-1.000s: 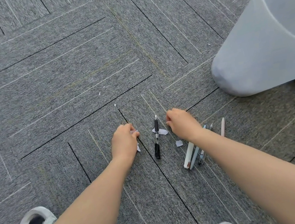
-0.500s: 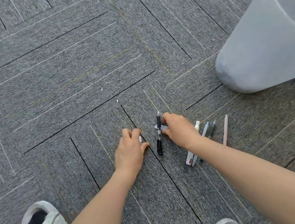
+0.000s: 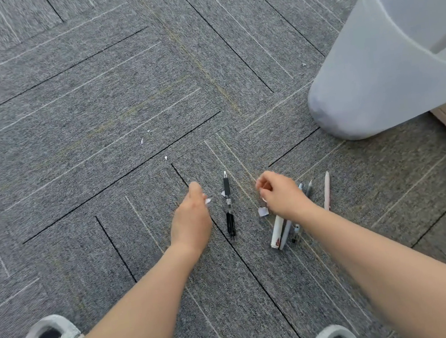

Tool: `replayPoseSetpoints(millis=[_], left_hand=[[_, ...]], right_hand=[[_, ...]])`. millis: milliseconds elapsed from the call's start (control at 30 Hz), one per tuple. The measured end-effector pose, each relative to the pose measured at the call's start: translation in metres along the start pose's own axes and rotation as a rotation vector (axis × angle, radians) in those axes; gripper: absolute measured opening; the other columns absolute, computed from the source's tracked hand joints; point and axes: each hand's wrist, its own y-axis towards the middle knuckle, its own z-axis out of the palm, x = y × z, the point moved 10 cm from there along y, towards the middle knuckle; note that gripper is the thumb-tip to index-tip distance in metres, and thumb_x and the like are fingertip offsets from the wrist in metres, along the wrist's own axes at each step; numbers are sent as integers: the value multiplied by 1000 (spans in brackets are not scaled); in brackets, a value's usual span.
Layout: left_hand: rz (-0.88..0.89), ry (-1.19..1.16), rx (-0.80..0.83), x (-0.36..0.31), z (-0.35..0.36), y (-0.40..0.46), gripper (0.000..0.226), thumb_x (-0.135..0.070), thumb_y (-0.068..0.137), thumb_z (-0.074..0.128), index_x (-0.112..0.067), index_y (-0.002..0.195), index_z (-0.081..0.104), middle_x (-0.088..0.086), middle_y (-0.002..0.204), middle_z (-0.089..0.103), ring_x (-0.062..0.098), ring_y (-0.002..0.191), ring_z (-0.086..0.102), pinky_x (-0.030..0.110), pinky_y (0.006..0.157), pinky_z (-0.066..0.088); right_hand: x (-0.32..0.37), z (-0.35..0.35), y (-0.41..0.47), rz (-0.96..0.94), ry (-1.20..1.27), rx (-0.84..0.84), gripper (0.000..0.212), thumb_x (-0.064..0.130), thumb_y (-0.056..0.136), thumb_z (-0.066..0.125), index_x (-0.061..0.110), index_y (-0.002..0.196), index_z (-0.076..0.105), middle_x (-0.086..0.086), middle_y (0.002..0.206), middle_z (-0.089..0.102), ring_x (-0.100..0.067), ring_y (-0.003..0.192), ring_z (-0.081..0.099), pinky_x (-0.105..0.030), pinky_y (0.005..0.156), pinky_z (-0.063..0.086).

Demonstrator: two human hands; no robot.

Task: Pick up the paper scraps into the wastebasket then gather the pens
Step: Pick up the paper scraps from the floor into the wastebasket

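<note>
Paper scrap (image 3: 263, 211) | on carpet | just beside right hand (image 3: 281, 194)

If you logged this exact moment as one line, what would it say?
stage: scrap pickup | left hand: pinching white paper scrap | right hand: closed on scraps | black pen: on grey carpet | translucent plastic wastebasket: upright

Even, bright daylight fills the scene, with only faint, soft shadows on the carpet (image 3: 97, 99). The left hand (image 3: 191, 219) is smeared by motion blur. Beside it the wastebasket (image 3: 371, 68) bows outward with wide-angle distortion, its translucent wall glowing pale.
</note>
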Motion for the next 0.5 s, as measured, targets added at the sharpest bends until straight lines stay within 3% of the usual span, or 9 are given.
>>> replayPoseSetpoints(millis=[100,200,267,367,500], left_hand=[[20,-50,37,-18,5,6,20,-1,97,31,-20,94,35,9,98,67,18,69,62,36,53,57],[46,-25,77,-24,6,10,19,-3,97,32,-17,98,45,6,96,66,18,74,64,38,64,58],[51,-29,73,-20,6,14,17,-13,99,34,-14,95,50,4,98,67,21,82,65,39,69,57],[68,-10,96,-18,10,19,25,-32,98,37,-15,83,49,2,85,64,20,75,63,37,64,55],[134,66,155,-27,17,22,16,-29,97,43,-15,99,51,-1,87,64,13,70,61,29,62,54]], right_hand=[[5,8,-11,-59,-193,93,25,2,95,35,13,96,58,-1,90,59,-10,66,48,-26,54,37],[11,11,-22,-133,-427,76,18,11,97,32,17,93,49,1,84,56,-17,72,53,-33,60,41],[10,14,-24,-168,-514,75,12,11,98,34,17,97,44,2,78,55,-18,66,53,-33,54,41],[7,16,-27,-232,-571,69,9,18,102,37,15,107,43,0,80,61,-20,65,58,-35,50,46],[6,21,-30,-282,-651,73,16,30,101,43,14,103,42,0,76,62,-21,62,60,-34,47,51]])
